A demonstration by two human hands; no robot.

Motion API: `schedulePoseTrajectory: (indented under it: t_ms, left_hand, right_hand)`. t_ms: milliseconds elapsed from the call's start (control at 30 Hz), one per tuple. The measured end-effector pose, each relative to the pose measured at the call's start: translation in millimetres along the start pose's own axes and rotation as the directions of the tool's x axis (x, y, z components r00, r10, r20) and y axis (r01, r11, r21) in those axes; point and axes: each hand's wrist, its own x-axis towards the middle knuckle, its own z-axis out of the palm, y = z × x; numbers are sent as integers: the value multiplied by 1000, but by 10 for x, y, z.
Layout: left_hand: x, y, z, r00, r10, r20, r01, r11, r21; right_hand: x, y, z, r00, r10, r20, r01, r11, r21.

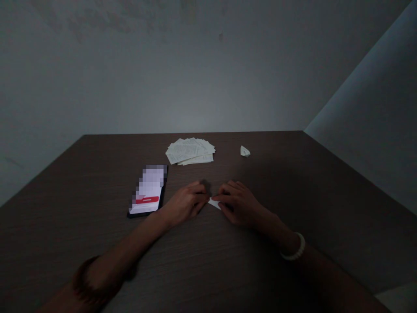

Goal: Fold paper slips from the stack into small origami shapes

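A small white piece of folded paper (214, 203) lies on the dark wooden table (293, 195) between my hands. My left hand (185, 203) has its fingers curled and pressed on the paper's left end. Fingers of my right hand (239, 202) are closed down over its right part, hiding most of it. A white bead bracelet (295, 250) is on my right wrist and a dark band (85, 282) on my left.
A phone (148, 191) with a lit screen lies just left of my left hand. A loose pile of printed paper squares (190, 151) sits farther back, and a small folded paper piece (244, 151) lies to its right. Walls close in behind and right.
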Motion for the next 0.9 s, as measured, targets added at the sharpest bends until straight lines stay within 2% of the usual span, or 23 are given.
schedulePoseTrajectory:
  t_ms: [200,433,700,900]
  left_hand:
    - [-20,25,11,998,-22,51,17,995,97]
    - [-32,73,-89,996,-39,81,38,999,17]
    - [-39,20,27,984,-172,-42,167,981,-98]
    - [-24,30,43,976,-201,-89,187,971,-146]
  right_hand:
    - [2,1,1,1000,0,8,0,1000,-21]
    - [-2,-9,-16,1000,-17,2,17,999,-31]
    - [-6,15,6,999,-42,23,42,999,-6]
    - [8,-9,-10,998,-44,37,44,999,-5]
